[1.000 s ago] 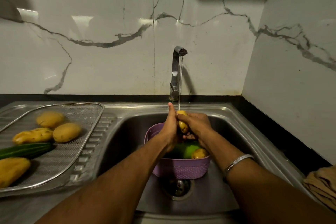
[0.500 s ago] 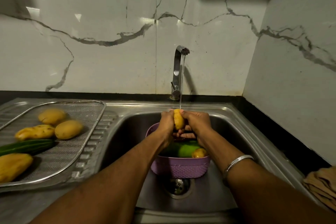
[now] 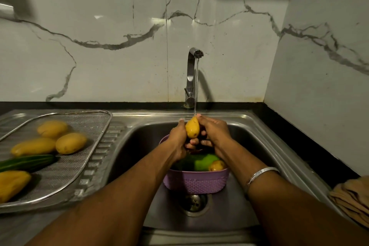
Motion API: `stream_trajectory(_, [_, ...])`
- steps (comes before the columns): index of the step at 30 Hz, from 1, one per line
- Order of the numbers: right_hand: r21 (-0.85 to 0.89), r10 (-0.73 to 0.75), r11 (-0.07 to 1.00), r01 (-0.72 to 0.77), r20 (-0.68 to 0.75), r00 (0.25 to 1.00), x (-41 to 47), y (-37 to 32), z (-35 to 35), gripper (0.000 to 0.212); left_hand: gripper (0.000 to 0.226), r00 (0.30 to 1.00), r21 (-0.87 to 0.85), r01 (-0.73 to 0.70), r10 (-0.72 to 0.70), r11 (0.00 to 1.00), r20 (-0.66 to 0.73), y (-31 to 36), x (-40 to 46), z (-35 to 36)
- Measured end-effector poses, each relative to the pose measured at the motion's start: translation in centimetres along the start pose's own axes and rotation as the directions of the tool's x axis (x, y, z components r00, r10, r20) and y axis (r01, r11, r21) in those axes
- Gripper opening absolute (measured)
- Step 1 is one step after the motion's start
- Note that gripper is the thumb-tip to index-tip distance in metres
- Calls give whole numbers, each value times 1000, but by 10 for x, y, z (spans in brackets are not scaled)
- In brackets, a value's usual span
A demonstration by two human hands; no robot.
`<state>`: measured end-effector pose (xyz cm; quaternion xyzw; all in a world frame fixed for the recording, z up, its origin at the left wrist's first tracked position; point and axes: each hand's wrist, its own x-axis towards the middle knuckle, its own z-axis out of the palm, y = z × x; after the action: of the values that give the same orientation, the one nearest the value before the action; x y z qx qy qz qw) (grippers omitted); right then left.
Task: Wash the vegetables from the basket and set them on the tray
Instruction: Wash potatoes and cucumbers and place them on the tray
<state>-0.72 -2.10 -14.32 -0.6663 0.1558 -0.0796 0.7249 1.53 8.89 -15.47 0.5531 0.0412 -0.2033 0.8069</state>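
Two hands, the left hand (image 3: 177, 138) and right hand (image 3: 214, 133), curl their fingers round one yellow potato (image 3: 192, 130), held upright under the tap's (image 3: 192, 78) stream above the purple basket (image 3: 196, 181) in the sink (image 3: 257, 146). The basket shows another potato (image 3: 216, 165) and one green vegetable (image 3: 203, 163). On the left, four potatoes and one cucumber (image 3: 28, 163) lie on the mesh tray (image 3: 83, 168), its far right corner bare; no writing is legible.

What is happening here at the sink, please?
A person is washing a potato under the running tap, gripping it with the left hand and the right hand above the purple basket. Some vegetables are still in the basket. Four potatoes and a cucumber already lie on the mesh tray.
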Motion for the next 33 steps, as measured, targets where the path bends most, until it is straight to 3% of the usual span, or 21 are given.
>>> stream_trajectory(5, [-33,-49,998,45,-130,990,4,2,3,28,84,997,223,-63,69,973,-19,-6,-1,8])
stream_trajectory(8, [-35,-72,997,68,-130,989,5,4,3,24,73,996,297,-84,81,951,23,-6,-6,10])
stream_trajectory(14, [3,28,1000,-29,64,998,11,4,6,12,60,982,320,-155,181,935,-51,-7,3,0])
stream_trajectory(19, [9,-17,1000,18,-52,999,11,9,6,16,36,950,363,-285,312,887,-17,-8,-1,11])
stream_trajectory(24, [-90,41,995,-50,-97,994,13,8,7,25,26,988,201,-151,151,968,16,-5,-6,7])
stream_trajectory(28, [-222,99,971,-92,20,995,9,12,-4,33,35,993,102,-110,115,989,-37,-6,-3,13])
stream_trajectory(33, [-145,8,989,-3,37,999,13,11,-10,20,38,994,249,-101,111,963,-24,-7,4,3])
